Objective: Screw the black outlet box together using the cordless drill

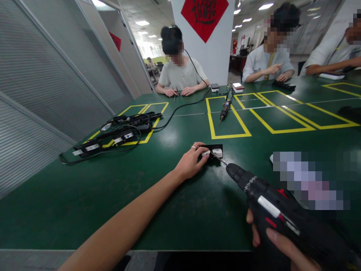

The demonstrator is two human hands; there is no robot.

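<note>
Drill [278, 201] in right hand [287, 246]; left hand [191, 162] outstretched.

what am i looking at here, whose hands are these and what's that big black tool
There's no machine body here, just a person's bare hands. The one picture comes from a camera worn on their head, looking forward and down. The left hand holds a small black piece against the green table. The right hand grips a power drill, its bit pointed at that piece. Beyond lie yellow outlines, a slim pointed tool and, leftward, black parts with cables. Other people sit around the table.
</note>
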